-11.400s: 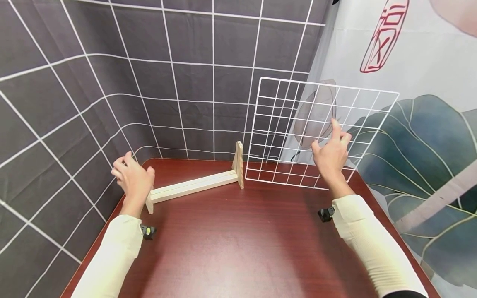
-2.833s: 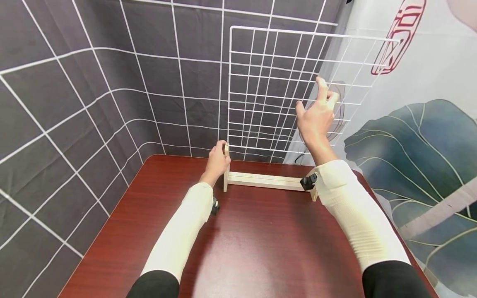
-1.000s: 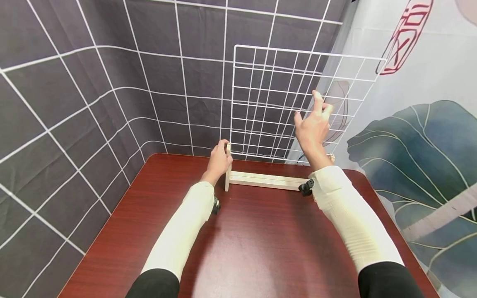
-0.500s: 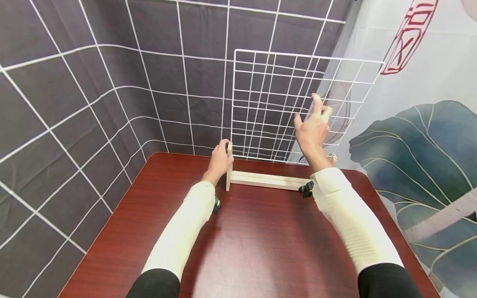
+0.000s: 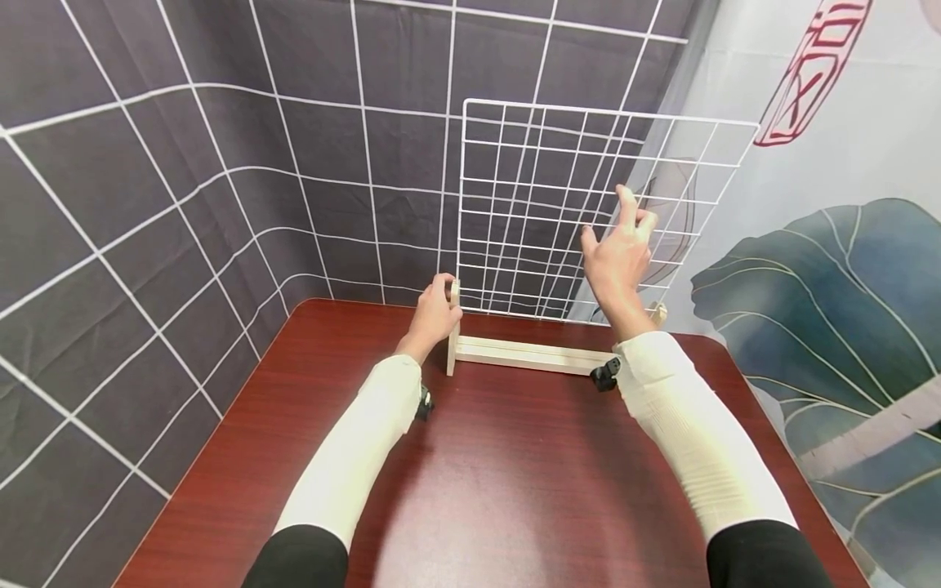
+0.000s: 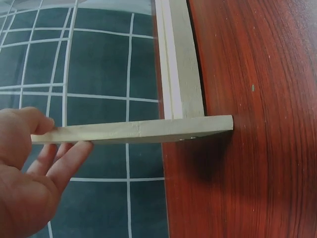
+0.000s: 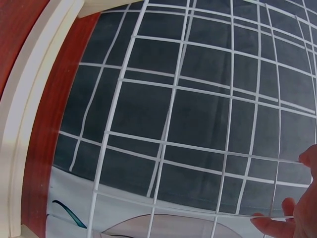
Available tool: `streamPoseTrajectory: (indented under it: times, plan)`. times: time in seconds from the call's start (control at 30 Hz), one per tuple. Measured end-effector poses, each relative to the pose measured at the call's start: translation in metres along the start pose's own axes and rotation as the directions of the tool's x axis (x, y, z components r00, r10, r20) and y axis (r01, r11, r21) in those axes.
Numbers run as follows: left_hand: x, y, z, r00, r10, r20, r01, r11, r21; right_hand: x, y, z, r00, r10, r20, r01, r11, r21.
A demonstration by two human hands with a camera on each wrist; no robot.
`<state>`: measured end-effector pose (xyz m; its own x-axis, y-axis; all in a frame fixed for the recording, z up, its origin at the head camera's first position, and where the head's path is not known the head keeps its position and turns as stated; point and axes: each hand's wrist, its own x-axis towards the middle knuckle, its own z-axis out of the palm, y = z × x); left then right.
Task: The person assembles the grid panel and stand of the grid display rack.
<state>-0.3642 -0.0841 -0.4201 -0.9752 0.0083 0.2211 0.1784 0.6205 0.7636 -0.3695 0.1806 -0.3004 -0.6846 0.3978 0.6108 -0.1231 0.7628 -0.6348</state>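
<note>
A white wire grid panel (image 7: pixel 175 87) stands upright in my right hand (image 5: pixel 619 255), whose fingers and thumb hold its wires right of centre. Below it, a pale wooden stand (image 5: pixel 525 355) rests on the table, made of a long crossbar between two end boards. In the head view, the panel's lower left corner is right at the top of the left end board (image 6: pixel 143 131). My left hand (image 5: pixel 432 317) pinches this board's upper end between thumb and fingers. My right forearm hides most of the right end board (image 5: pixel 659 314); only its top shows.
The stand is near the back of the reddish-brown table (image 5: pixel 470 474). Dark cloth with white grid lines (image 5: pixel 400 155) hangs behind and to the left. A white cloth with a leaf print (image 5: pixel 831 278) hangs at the right.
Since the oldest frame, the stand has moved right and turned, and my left hand has taken hold of its end board. My right hand has brought the panel left, raised it, then lowered it slightly.
</note>
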Motion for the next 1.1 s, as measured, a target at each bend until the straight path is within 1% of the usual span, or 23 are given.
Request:
streamPoseTrajectory:
  times: [0.17,0.27,0.4,0.57,0.77,0.93,1.1]
  plan:
    - [0.004,-0.005,-0.002,0.999,-0.002,0.047,0.003,1.0,-0.017,0.0,0.001,0.001,1.0,-0.011,0.0,0.011,1.0,0.003]
    - [0.006,-0.004,-0.004,0.998,0.013,0.058,-0.013,1.0,-0.005,0.0,0.001,0.001,1.0,-0.015,-0.002,0.015,1.0,0.001]
    - [0.01,0.002,-0.01,0.998,0.035,0.046,-0.036,0.999,0.025,0.0,0.001,0.0,1.0,-0.011,-0.001,0.011,1.0,-0.001]
    - [0.014,0.013,-0.02,0.999,0.036,0.003,-0.036,0.999,0.024,0.001,0.002,0.001,1.0,-0.004,0.006,0.004,1.0,0.001]
    - [0.023,0.032,-0.039,0.995,0.067,-0.068,-0.066,0.998,0.024,0.001,0.003,0.002,1.0,-0.009,0.01,0.009,1.0,0.007]
    - [0.031,0.054,-0.055,0.993,0.084,-0.088,-0.081,0.996,0.038,0.001,0.003,0.001,1.0,-0.012,0.009,0.012,1.0,0.012]
    - [0.037,0.077,-0.067,0.987,0.115,-0.112,-0.111,0.993,0.04,0.001,0.002,0.001,1.0,-0.007,0.01,0.007,1.0,0.012]
